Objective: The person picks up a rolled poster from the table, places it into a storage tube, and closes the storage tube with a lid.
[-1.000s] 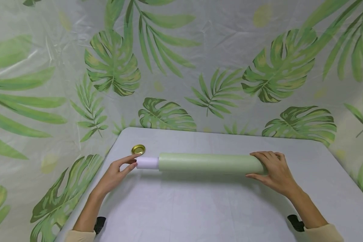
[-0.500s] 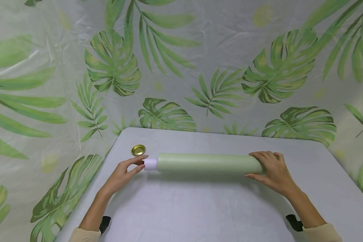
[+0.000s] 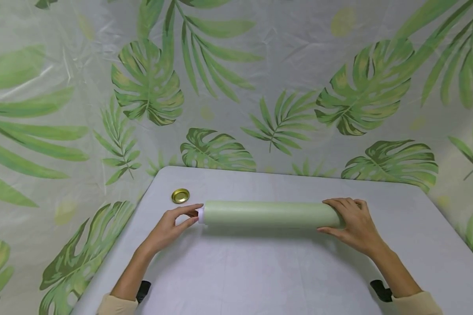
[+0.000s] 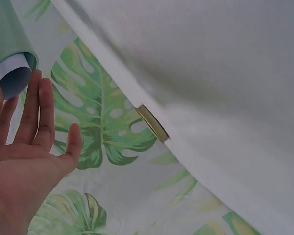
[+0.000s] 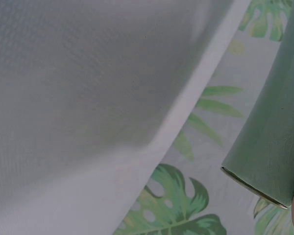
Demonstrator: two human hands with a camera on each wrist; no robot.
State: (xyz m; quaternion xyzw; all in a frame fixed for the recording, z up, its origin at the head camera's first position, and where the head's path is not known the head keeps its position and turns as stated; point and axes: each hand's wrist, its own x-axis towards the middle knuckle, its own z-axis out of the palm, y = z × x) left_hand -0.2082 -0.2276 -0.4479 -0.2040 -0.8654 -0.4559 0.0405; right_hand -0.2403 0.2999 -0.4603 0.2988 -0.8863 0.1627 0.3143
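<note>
Deeper inside the pale-green tube (image 3: 260,214) than before, the rolled white sheet (image 3: 201,215) shows only its end, left of centre. The left hand (image 3: 171,225) pinches that end; the right hand (image 3: 354,225) grips the tube's right end. Keeping both aligned should prevent creasing. A gold lid (image 3: 180,196) lies off the tube, left of centre.

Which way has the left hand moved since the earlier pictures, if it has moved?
Yes, to the right in the head view: the left hand reached only to the gold lid a second ago, and now reaches beyond the lid's right edge.
</note>
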